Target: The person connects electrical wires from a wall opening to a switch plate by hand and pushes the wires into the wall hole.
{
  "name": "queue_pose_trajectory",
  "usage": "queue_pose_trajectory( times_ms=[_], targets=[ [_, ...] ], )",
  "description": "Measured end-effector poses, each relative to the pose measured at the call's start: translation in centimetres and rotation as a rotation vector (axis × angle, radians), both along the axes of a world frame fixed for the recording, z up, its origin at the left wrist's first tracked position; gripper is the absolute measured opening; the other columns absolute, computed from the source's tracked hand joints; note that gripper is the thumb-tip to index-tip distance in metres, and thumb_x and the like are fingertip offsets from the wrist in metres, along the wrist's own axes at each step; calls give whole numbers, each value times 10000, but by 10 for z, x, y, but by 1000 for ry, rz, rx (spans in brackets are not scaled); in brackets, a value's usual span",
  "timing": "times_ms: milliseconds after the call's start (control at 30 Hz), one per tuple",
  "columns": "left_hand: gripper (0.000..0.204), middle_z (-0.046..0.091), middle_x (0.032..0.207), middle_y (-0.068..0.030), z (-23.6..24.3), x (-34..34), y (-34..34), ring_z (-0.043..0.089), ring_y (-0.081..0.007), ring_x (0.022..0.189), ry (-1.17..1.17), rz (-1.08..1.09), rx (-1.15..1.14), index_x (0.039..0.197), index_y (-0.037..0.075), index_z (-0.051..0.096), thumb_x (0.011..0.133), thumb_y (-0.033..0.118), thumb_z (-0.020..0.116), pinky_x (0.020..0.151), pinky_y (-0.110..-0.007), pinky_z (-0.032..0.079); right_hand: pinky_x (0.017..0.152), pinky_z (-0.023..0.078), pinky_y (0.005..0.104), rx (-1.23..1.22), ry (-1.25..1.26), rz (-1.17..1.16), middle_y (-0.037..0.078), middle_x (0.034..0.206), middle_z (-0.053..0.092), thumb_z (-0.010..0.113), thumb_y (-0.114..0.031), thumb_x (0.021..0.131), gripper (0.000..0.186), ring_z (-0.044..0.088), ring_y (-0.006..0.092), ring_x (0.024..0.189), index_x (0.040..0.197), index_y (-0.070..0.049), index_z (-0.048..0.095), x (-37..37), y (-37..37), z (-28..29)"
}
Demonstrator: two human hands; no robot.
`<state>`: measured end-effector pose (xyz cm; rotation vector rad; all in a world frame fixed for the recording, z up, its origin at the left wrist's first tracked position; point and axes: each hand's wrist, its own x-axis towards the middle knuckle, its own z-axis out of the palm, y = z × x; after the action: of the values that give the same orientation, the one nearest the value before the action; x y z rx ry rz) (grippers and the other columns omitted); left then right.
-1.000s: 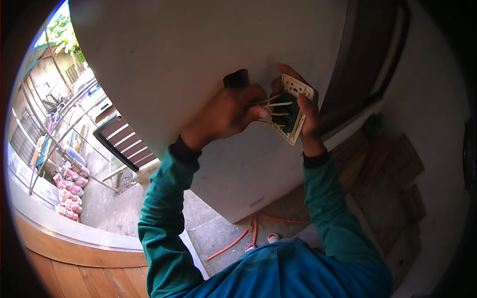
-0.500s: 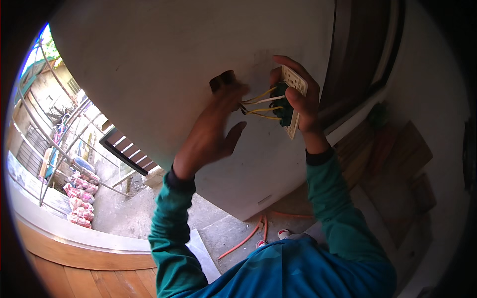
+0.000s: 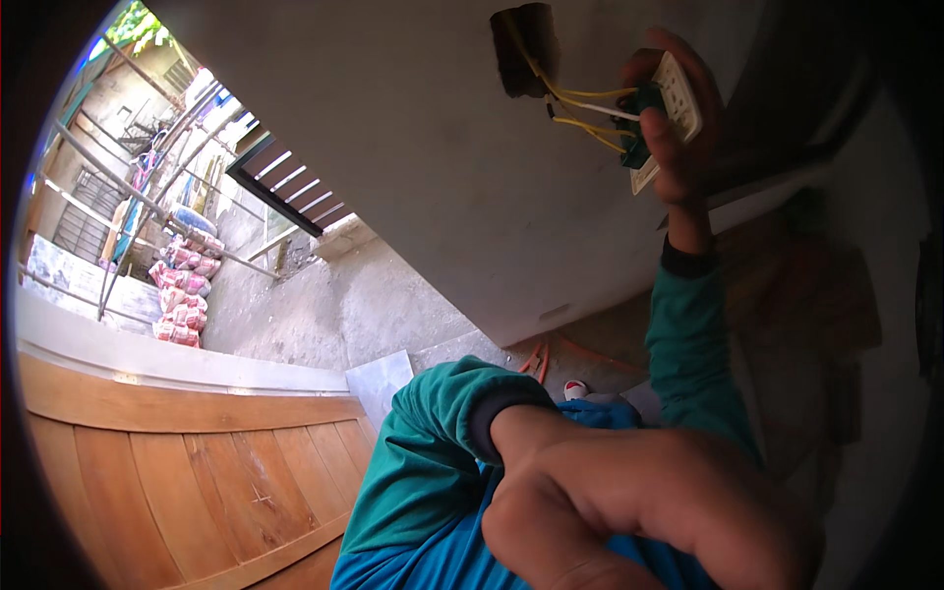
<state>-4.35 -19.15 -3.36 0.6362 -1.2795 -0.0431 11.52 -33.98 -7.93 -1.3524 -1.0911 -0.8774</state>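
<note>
Up at the wall, my right hand (image 3: 680, 182) is closed on an electrical socket outlet, its thumb in front and fingers behind. The outlet has a white faceplate (image 3: 680, 90) with a green back body (image 3: 637, 147). Yellow and white wires (image 3: 593, 105) run from that body toward a dark rectangular hole (image 3: 526, 54) in the wall. My left hand (image 3: 619, 482) is large and close at the lower right, away from the outlet. Its fingertips are lost past the frame edge and in shadow, so whether it holds anything is hidden.
A grey wall (image 3: 393, 118) fills the upper middle. At lower left is a wooden panel (image 3: 256, 482) below a pale ledge (image 3: 197, 366). Outside are metal poles (image 3: 128, 187), stacked red-and-white sacks (image 3: 182, 295) and a slatted frame (image 3: 285, 187). An orange hose (image 3: 536, 362) lies on the floor.
My left hand has left the wires by the wall hole and come down and right, close to the camera. The right hand keeps the outlet; the whole view has shifted.
</note>
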Motion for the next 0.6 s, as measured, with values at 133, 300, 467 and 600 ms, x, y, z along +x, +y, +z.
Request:
queue_pose_trajectory(
  times_ms=[133,300,467,600],
  targets=[
    [174,618,865,-157,4,-9,-3,625,-289,779,-56,-25,48,908,-8,642,838,131,565,671,-349,493,800,469,287,85,116,66,139,1056,587,611,-281,820,634,563,174,930,1330,40,412,-4,2,1],
    [180,624,822,-142,7,-14,-6,630,-271,732,-152,-99,91,902,-3,641,838,150,573,626,-337,491,790,476,284,80,84,70,144,1051,592,596,-279,827,620,573,172,902,1328,41,419,-1,-3,6],
    [186,602,665,-98,1,-10,13,601,-259,600,-191,277,404,925,26,634,816,177,619,516,-345,456,743,488,254,252,379,177,127,1034,608,569,-250,859,552,587,133,856,1322,24,441,-16,-27,43],
    [366,598,562,-90,-40,89,44,620,-292,506,-344,1870,1111,1116,63,542,788,174,659,509,-351,493,663,451,217,242,355,242,62,944,620,640,-239,819,511,565,106,767,1262,-16,517,4,-12,45]
  ],
)
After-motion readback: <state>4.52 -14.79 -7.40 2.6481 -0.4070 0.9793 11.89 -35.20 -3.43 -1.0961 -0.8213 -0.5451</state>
